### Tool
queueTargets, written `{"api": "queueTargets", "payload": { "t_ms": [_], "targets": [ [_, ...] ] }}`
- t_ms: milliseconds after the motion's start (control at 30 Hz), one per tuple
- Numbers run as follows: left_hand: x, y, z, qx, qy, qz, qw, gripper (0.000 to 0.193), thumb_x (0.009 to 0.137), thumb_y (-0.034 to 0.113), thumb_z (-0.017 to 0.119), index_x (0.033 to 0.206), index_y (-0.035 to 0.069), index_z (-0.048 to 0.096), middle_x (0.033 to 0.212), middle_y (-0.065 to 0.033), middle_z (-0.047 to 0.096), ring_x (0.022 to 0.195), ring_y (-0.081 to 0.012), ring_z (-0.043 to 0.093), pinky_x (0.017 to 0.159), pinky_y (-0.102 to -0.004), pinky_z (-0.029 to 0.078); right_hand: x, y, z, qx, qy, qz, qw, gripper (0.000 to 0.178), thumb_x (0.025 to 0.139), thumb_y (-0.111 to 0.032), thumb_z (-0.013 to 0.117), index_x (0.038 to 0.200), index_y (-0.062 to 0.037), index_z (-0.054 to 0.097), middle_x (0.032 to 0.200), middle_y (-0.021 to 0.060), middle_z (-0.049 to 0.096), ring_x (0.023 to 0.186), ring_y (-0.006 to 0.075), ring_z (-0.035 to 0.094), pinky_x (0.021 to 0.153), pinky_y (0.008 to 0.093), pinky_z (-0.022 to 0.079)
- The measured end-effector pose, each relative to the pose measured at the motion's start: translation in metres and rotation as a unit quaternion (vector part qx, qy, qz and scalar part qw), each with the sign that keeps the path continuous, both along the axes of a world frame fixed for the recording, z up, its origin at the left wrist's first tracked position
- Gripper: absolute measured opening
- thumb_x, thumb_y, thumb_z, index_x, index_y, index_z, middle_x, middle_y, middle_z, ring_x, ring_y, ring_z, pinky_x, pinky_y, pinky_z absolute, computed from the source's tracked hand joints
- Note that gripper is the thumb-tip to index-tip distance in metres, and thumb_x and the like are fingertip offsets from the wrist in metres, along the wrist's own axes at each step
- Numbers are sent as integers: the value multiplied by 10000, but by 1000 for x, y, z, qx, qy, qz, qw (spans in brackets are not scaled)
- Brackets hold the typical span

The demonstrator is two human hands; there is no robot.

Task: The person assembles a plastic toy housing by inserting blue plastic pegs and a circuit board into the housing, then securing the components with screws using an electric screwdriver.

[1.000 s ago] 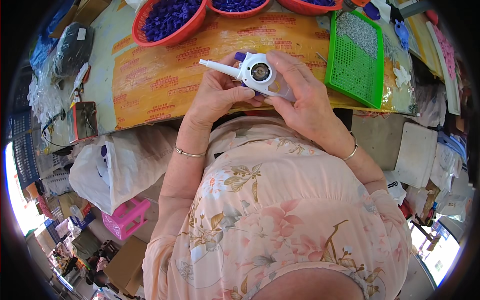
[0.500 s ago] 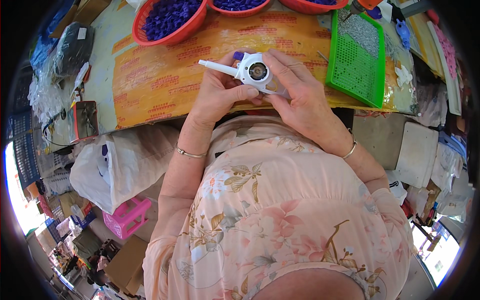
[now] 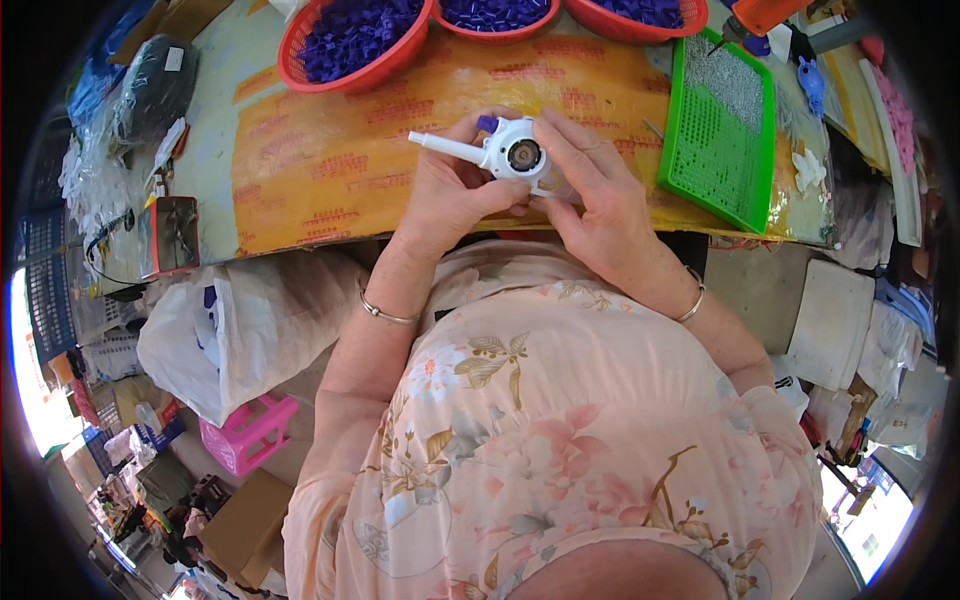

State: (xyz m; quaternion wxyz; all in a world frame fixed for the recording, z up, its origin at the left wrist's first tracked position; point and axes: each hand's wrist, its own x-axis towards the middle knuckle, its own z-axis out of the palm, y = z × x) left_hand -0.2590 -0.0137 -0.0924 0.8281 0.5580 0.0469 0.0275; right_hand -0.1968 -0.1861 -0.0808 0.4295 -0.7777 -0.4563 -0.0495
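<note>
Over the near edge of the table, both hands hold a white plastic housing (image 3: 499, 152) with a long thin spout pointing left. A round opening with a dark ring and a brownish disc inside it faces up, and a small purple piece (image 3: 487, 123) sticks out at its far side. My left hand (image 3: 448, 205) is closed around the spout side, its thumb pressed on the near edge of the housing. Gripping the other side is my right hand (image 3: 607, 195), fingers along the right flank and thumb beneath. A clear or pale part shows between the hands; its shape is partly hidden.
Red baskets (image 3: 352, 75) of purple parts line the far side. A green perforated tray (image 3: 718, 150) with small metal pieces lies right, below an orange-bodied power driver (image 3: 762, 14). A red-edged box (image 3: 172, 235) stands left, above a white sack (image 3: 235, 330) and pink stool (image 3: 248, 435).
The whole view has shifted slightly. Both hands keep the same grip on the white housing, which sits a touch nearer to me.
</note>
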Motion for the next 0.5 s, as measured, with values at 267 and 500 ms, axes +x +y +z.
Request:
{"api": "queueTargets", "payload": {
  "t_ms": [267,500],
  "targets": [
    [0,-6,-3,54,-42,41,997,600,691,-44,700,1246,31,486,1088,-54,604,975,-162,612,753,-297,573,-2,2,-4,19,-33,-16,999,661,638,61,670,1271,-58,521,1283,156,513,1137,345,517,957,418,410],
    [-3,-5,1,-53,14,79,995,416,714,-30,654,1122,-8,576,961,-82,647,782,-157,639,646,-283,556,11,0,9,76,41,3,996,615,708,-80,771,1269,-55,521,1251,137,514,1071,270,560,873,350,475]
  ]
}}
